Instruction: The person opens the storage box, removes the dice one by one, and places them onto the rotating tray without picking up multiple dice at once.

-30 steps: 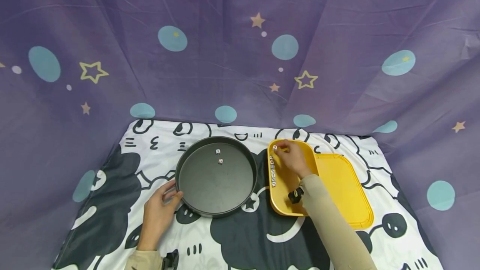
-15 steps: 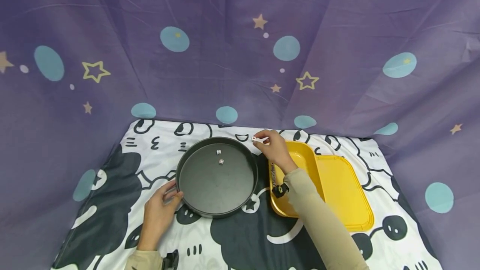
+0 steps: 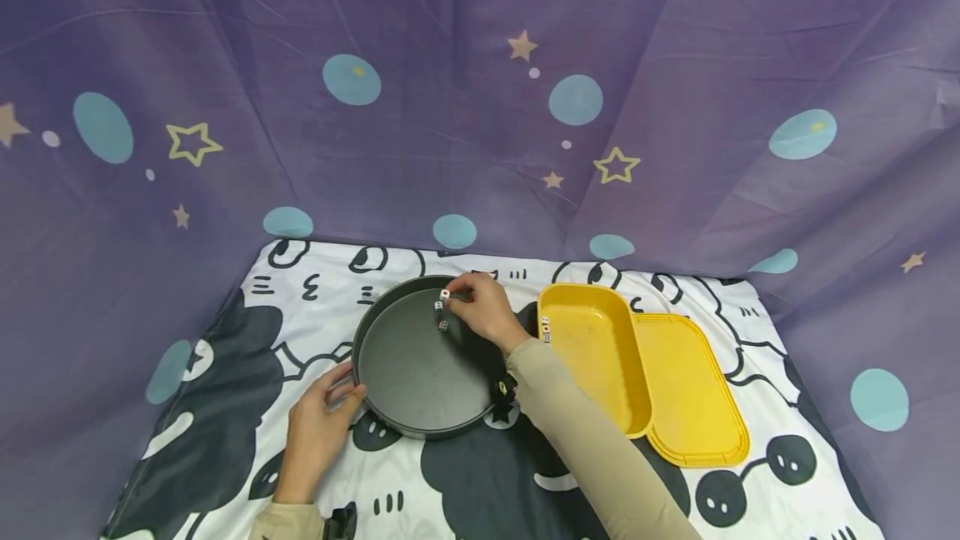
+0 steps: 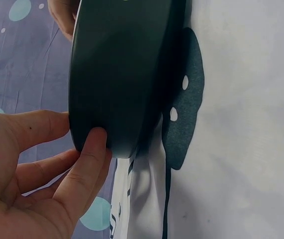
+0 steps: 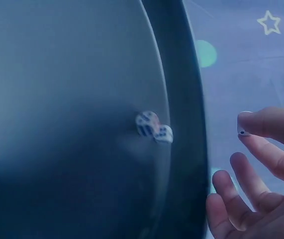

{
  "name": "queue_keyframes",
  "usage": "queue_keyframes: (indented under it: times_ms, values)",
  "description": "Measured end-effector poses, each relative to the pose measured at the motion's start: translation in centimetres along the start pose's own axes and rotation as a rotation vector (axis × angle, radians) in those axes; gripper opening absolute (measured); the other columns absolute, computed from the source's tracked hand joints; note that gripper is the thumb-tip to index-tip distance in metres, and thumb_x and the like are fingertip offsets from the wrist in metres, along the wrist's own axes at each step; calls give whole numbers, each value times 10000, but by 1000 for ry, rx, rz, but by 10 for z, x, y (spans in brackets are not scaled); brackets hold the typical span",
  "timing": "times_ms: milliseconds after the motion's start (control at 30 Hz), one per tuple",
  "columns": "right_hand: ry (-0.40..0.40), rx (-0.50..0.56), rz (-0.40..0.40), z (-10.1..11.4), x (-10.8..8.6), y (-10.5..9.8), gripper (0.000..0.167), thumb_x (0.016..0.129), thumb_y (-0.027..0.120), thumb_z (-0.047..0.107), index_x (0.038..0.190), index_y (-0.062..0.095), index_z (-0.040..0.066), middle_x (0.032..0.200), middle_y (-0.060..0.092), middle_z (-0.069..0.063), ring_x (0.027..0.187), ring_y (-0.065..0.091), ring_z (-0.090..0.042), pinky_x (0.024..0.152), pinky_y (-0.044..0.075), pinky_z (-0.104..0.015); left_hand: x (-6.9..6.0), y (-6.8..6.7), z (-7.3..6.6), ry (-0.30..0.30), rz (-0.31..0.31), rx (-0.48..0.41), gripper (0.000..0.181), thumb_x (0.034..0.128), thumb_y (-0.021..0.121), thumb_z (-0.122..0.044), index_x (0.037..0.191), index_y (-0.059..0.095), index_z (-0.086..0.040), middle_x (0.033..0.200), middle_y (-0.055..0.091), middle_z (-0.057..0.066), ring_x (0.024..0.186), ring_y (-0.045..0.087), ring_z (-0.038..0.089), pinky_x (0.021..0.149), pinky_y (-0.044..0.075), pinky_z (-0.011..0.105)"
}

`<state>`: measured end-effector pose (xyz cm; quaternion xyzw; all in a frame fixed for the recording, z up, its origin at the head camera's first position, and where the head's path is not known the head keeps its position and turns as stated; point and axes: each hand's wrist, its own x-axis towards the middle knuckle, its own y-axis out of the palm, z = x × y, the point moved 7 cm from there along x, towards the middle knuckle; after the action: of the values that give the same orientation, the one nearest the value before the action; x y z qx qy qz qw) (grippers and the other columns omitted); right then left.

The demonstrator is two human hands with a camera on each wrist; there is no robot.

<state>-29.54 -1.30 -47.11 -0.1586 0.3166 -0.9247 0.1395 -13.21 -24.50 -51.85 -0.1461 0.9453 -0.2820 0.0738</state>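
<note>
Pinching a white die (image 3: 445, 295) between thumb and fingertip of the right grip (image 3: 483, 311), other fingers loosely bent, and now out over the far side of the dark pan (image 3: 412, 382)! Inside the yellow box (image 3: 596, 348) a second ago, between box and pan half a second ago, now close to two dice (image 3: 443, 325) lying near the far wall of the pan. Holding the left rim of the pan with the left grip (image 3: 318, 419), just as before, digits at the lip and on the outer wall. Back along the box's left wall, only a short row of dice (image 3: 546, 329) in sight, with a beige sleeve (image 3: 592, 440) cutting across the wall's nearer stretch and over the pan's right edge. Next along, a flat yellow lid (image 3: 701, 390), partly overlapped by the box. Round and matte, the pan; glossy, plastic-looking and round-cornered, the box; tiny spotted cubes, the dice. Across the desk (image 3: 405, 515), a black-and-white cartoon cloth; behind, a creased purple curtain (image 3: 450, 157) with blue spots and stars.
</note>
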Motion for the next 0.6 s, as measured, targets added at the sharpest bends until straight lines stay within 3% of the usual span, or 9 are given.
queue_keyframes:
  times_ms: [367, 600]
  values:
    - [35, 15, 24, -5, 1, 16, 161, 890, 760, 127, 1039, 742, 66, 1049, 661, -71, 896, 666, -199, 815, 526, -306, 1, 1, 1, 20, -10, -19, 468, 942, 706, -160, 1375, 583, -34, 1219, 675, 205, 1117, 652, 353, 966, 451, 542]
    - [11, 47, -17, -4, -1, -5, 161, 898, 748, 118, 1051, 743, 70, 1033, 676, -52, 909, 658, -213, 828, 529, -327, 1, -1, 1, 13, -7, -16, 472, 942, 708, -171, 1377, 582, -39, 1213, 677, 206, 1129, 645, 355, 975, 446, 538]
